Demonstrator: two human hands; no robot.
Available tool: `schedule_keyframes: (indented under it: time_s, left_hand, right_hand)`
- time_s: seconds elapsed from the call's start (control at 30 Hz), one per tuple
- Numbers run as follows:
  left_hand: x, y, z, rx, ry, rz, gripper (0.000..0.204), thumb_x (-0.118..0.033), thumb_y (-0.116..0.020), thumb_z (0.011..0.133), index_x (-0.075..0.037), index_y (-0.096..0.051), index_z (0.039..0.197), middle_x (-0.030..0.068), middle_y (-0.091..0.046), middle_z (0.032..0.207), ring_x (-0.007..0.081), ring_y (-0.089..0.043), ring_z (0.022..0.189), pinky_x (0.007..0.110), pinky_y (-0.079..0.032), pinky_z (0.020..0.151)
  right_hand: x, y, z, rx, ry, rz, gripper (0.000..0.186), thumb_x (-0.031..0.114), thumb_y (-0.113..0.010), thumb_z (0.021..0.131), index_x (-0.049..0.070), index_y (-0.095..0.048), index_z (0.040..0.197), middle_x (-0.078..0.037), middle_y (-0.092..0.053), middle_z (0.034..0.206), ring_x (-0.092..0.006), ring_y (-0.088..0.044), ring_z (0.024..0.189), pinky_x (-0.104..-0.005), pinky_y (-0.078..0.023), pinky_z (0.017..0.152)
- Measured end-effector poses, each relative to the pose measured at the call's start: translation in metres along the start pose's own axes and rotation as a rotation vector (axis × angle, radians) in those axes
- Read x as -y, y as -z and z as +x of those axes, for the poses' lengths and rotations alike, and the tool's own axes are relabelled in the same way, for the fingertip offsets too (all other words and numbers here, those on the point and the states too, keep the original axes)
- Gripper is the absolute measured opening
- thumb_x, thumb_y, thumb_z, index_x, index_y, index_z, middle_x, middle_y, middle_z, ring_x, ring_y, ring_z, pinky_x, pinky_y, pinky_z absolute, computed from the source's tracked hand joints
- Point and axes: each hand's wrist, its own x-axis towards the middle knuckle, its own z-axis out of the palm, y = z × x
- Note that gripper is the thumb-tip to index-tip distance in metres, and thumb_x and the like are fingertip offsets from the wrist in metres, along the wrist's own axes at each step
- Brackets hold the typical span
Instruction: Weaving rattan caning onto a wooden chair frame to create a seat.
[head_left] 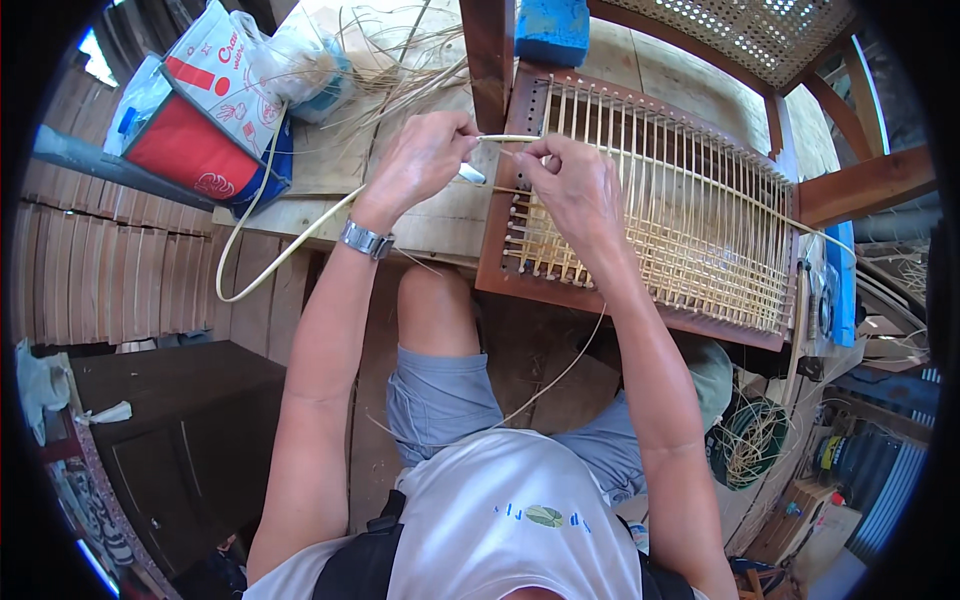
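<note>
While a pale cane strand [505, 139] runs between both hands just above the centre of the frame, the left hand [420, 160] pinches its near end with fingers curled narrow, and a small whitish tool [472, 175] pokes out below that grip. The right hand [575, 190] meets it from the other side, thumb and forefinger closed tight on the same strand at the left rail of the wooden seat frame [640, 300]. From the left hand the strand's loose length drops in a long loop [250, 240] towards the left of the picture and curls back under the table edge.

As for progress, I judge the weaving partly done: vertical strands [680, 170] already fill the frame from rail to rail, and crosswise rows [690, 260] are packed in over its lower portion, nearest the person. The upper portion shows only the verticals with open gaps between them, so a good share of crosswise rows is left, and the strand in hand sits at about the line where the woven part ends.

Beyond the frame, a blue block [552, 30] rests at the top centre. A red and white bag [215, 110] lies at upper left beside a bundle of loose cane [400, 70]. A finished caned panel [760, 30] shows at upper right, and a coil of cane [750, 440] sits lower right. A wristwatch [365, 240] is on the left wrist.
</note>
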Motion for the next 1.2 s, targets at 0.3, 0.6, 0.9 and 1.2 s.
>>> schedule_keyframes:
  time_s: [0.3, 0.6, 0.9, 1.2]
  left_hand:
    - [-0.009, 0.014, -0.008, 0.1, 0.023, -0.13, 0.026, -0.012, -0.059, 0.093, 0.002, -0.071, 0.111, 0.0115, -0.073, 0.085, 0.0176, -0.064, 0.075, 0.035, -0.049, 0.071]
    - [-0.018, 0.017, -0.01, 0.104, 0.031, -0.053, 0.029, -0.012, -0.054, 0.092, 0.001, -0.071, 0.112, 0.018, -0.074, 0.085, 0.0306, -0.072, 0.084, 0.041, -0.054, 0.081]
    - [-0.009, 0.01, -0.008, 0.056, -0.072, 0.055, 0.027, -0.018, -0.055, 0.094, -0.005, -0.074, 0.11, 0.0207, -0.071, 0.089, 0.039, -0.068, 0.089, 0.047, -0.053, 0.081]
    - [-0.008, 0.005, -0.005, 0.04, -0.1, 0.114, 0.027, -0.022, -0.06, 0.097, -0.006, -0.074, 0.112, 0.0157, -0.069, 0.077, 0.0284, -0.066, 0.069, 0.039, -0.051, 0.068]
  right_hand:
    - [0.005, -0.019, 0.012, -0.025, 0.019, -0.042, 0.024, 0.024, -0.072, 0.085, 0.002, -0.076, 0.093, -0.009, -0.066, 0.064, -0.0185, -0.064, 0.058, -0.0349, -0.05, 0.059]
    - [0.005, -0.022, 0.012, -0.023, 0.011, -0.031, 0.023, 0.024, -0.071, 0.085, 0.003, -0.076, 0.092, -0.013, -0.069, 0.07, -0.0239, -0.068, 0.064, -0.0374, -0.051, 0.061]
    - [0.014, -0.036, 0.023, -0.021, 0.179, -0.127, 0.021, 0.019, -0.065, 0.089, 0.003, -0.074, 0.098, -0.02, -0.072, 0.083, -0.0376, -0.071, 0.081, -0.0444, -0.054, 0.073]
    - [0.013, -0.034, 0.015, -0.001, 0.022, -0.047, 0.02, 0.013, -0.064, 0.082, -0.002, -0.074, 0.091, -0.024, -0.071, 0.082, -0.0398, -0.07, 0.079, -0.0462, -0.054, 0.073]
